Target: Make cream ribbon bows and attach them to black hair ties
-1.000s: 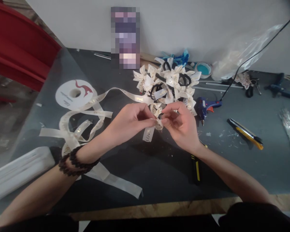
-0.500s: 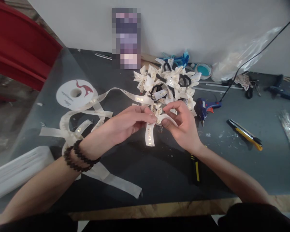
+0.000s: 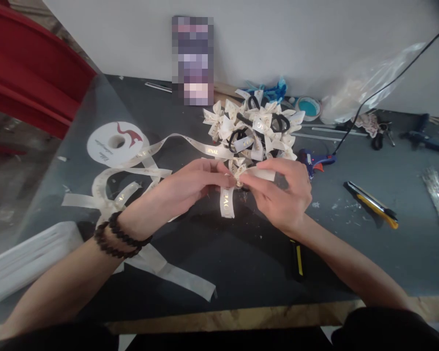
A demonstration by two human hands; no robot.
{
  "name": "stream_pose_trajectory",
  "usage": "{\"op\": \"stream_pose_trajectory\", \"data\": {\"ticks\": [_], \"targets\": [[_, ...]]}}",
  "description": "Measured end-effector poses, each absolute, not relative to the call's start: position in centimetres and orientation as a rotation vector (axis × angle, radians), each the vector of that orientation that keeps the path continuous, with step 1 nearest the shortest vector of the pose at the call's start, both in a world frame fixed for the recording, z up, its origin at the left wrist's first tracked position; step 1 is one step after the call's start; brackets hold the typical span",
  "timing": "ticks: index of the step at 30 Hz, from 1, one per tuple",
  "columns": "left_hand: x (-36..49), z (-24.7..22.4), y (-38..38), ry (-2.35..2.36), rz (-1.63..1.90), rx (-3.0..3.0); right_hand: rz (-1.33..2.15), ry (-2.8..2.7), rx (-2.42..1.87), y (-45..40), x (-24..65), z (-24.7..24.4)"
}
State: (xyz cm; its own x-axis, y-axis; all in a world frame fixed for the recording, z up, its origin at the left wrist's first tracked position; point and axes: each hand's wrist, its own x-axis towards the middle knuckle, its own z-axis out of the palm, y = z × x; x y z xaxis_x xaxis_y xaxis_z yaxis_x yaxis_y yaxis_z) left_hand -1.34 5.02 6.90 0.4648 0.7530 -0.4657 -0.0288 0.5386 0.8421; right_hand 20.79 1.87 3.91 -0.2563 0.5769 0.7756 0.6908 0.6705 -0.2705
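Left hand (image 3: 190, 187) and right hand (image 3: 281, 192) meet over the dark table (image 3: 241, 263), fingers pinched shut on a cream ribbon piece (image 3: 227, 201), one tail hanging down. Bow only part-folded, by the look of it. Pile of finished bows (image 3: 252, 131) lies just behind; much ribbon left beside the spool (image 3: 111, 144). Glue gun (image 3: 314, 160) idle at right.
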Motion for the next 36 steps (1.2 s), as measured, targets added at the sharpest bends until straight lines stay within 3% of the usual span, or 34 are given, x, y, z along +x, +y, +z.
{"op": "stream_pose_trajectory", "data": {"ticks": [3, 8, 12, 18, 25, 36], "targets": [[-1.4, 7.2, 4.9, 0.965, 0.557, 0.908, -0.381, -2.002, -0.914, 2.1, 21.1, 3.8], [-1.4, 7.4, 4.9, 0.931, 0.587, 0.918, -0.293, -2.084, -0.851, 2.4, 21.2, 4.3], [-1.5, 7.0, 5.1, 0.918, 0.57, 0.91, -0.07, -2.094, -0.867, 2.6, 21.1, 5.0], [-1.5, 6.5, 5.0, 0.927, 0.611, 0.969, 0.704, -1.832, -1.095, 2.6, 20.9, 5.3], [-0.8, 6.3, 4.5, 0.96, 0.735, 0.821, 0.72, -1.69, -1.345, 2.5, 20.9, 4.9], [0.1, 7.0, 3.0, 1.129, 0.807, 1.143, 0.919, -1.633, -1.347, 2.3, 20.6, 4.4]]}}
